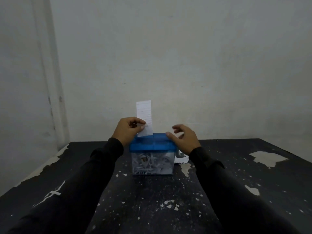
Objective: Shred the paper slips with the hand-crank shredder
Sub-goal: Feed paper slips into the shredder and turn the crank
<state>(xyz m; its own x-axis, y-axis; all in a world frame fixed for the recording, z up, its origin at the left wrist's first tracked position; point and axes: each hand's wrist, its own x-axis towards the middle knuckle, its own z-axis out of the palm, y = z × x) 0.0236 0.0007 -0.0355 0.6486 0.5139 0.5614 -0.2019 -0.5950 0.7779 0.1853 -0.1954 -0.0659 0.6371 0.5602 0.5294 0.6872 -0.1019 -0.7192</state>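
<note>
A small shredder (152,154) with a blue lid and a clear bin full of white paper strips stands mid-table. My left hand (128,130) pinches a white paper slip (144,114) upright, its lower end at the lid's slot. My right hand (184,137) hovers over the lid's right end with loosely spread fingers, the thumb touching the lid edge. The grey crank (179,155) sticks out on the right side, partly hidden below my right wrist.
More white paper (182,160) lies on the table right of the shredder, behind my right forearm. The black table (152,200) has flaking paint with pale patches. A grey wall stands close behind; the table's left edge runs beside a wall corner.
</note>
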